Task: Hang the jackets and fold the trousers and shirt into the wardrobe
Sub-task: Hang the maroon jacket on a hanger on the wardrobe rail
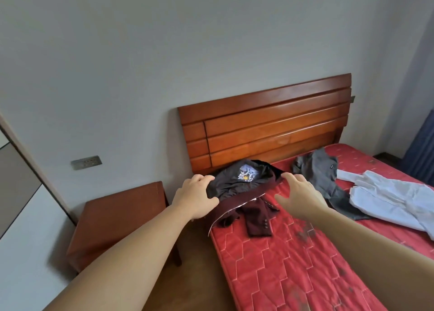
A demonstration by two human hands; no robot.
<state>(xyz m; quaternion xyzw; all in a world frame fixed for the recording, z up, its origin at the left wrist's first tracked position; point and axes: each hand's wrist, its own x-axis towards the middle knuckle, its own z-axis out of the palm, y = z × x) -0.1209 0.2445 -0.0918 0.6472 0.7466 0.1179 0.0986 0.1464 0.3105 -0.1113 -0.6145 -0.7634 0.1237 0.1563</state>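
A dark maroon jacket with black lining and a pale printed patch lies bunched at the near corner of the red mattress, by the headboard. My left hand grips its left edge, thumb under the cloth. My right hand reaches to its right edge with fingers spread, fingertips touching the fabric. A grey jacket lies further right on the mattress. Beside it, pale blue trousers are spread out toward the right edge.
A wooden headboard stands against the grey wall. A brown bedside table sits left of the bed, over wooden floor. A light wardrobe panel fills the far left. A blue curtain hangs at the right.
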